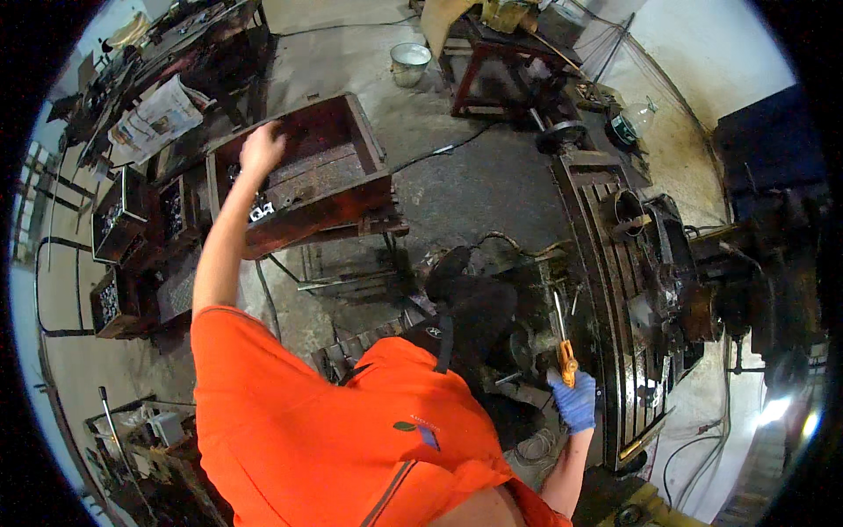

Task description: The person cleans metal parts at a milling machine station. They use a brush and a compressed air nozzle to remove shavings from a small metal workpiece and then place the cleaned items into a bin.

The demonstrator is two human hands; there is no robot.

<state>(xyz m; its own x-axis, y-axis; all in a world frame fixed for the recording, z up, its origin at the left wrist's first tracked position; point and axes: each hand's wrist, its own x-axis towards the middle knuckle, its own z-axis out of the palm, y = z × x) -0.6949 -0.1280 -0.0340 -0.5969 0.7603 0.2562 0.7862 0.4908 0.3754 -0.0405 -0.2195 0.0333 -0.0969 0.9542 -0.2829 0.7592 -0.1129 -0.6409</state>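
My bare left hand [262,149] reaches over a dark reddish-brown box [320,209] at the left. Its fingers look loosely bent and apart, with nothing visible between them. Below that hand, a few small shiny metal parts [261,212] lie in the box's near left corner. My right hand [575,402], in a blue glove, is closed around an orange air blow gun [569,362]. The gun's thin metal nozzle points away from me, beside the slotted table [608,290] of a machine.
Crates of small metal parts [120,215] stand left of the box. Behind them is a cluttered bench with a newspaper [158,119]. A metal bucket [410,63] stands on the floor at the back. Dark machine parts [672,290] fill the right side.
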